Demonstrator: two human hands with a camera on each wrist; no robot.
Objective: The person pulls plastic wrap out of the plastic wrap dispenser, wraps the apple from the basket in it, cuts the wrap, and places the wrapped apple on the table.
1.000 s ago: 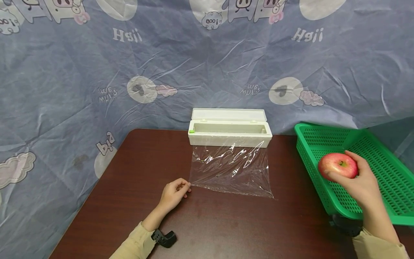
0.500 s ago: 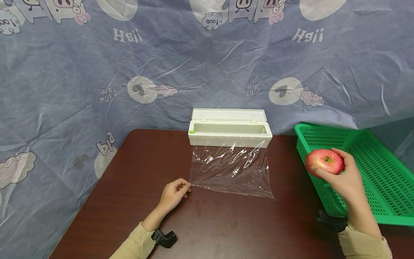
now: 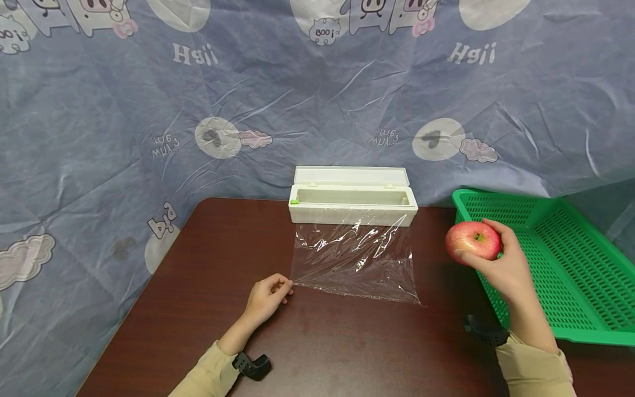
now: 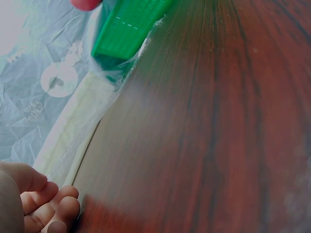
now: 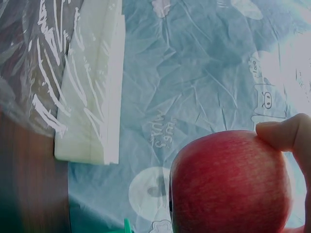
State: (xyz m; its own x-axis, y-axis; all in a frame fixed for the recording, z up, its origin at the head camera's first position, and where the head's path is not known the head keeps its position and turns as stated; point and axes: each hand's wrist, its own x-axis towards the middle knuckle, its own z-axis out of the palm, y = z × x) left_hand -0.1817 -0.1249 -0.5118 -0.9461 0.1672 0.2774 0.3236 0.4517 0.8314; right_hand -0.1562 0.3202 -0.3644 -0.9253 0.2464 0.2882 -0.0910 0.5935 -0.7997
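A red apple [image 3: 471,241] is gripped by my right hand [image 3: 506,270], held up at the left side of the green basket; it fills the lower right of the right wrist view, where the thumb presses on the apple [image 5: 228,184]. With thumb and fingers my left hand [image 3: 268,298] pinches the front left corner of a sheet of clear plastic wrap [image 3: 354,259]. This sheet runs out from a white wrap dispenser box [image 3: 353,216] with its lid raised. In the left wrist view, the curled fingers [image 4: 65,206] hold the edge of the film.
A green plastic basket [image 3: 590,333] stands at the right of the dark brown table [image 3: 337,353]. Behind the table hangs a blue printed cloth [image 3: 307,99]. Black straps sit at both wrists, over beige sleeves [image 3: 533,364].
My right hand has carried the apple leftward, from over the basket to its left rim. The left hand and the plastic wrap have stayed in place.
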